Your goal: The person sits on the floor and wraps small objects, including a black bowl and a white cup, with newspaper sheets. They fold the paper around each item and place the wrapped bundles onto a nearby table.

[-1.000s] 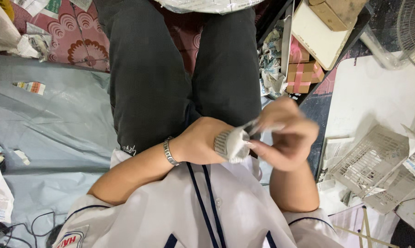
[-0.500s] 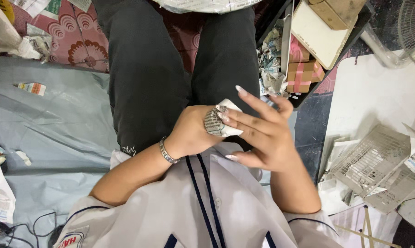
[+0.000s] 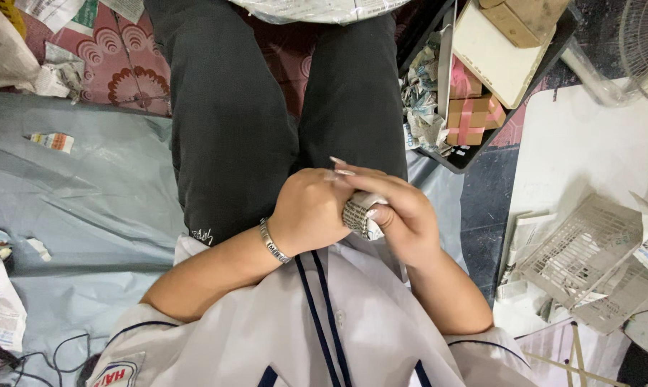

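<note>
— Two hands meet over a seated person's lap: what sits between them?

— One small bundle wrapped in newspaper (image 3: 361,215), pressed between the left hand (image 3: 311,211) and the right hand (image 3: 403,218), just above the dark trousers (image 3: 230,122) and close against the white shirt (image 3: 324,322).

— How are the hands set?

— Both are curled shut around the bundle. The left hand covers its left end; the right hand folds over it from the other side, with one long-nailed fingertip (image 3: 372,213) laid on the paper. A metal bracelet (image 3: 273,242) circles the left wrist.

— Which way does the bundle point?

— Only a slice of printed paper shows between the hands. That visible strip runs from upper right down toward the shirt, its lower corner aimed at the person's chest. The full length stays hidden inside the grip, so the true long axis cannot be told.

— And around the person?

— Grey sheeting (image 3: 87,208) covers the floor to the left. A dark tray (image 3: 474,154) of crumpled newspaper and ribboned brown boxes (image 3: 471,115) lies to the right, well apart from the hands, and white plastic baskets (image 3: 589,247) rest farther right.
</note>
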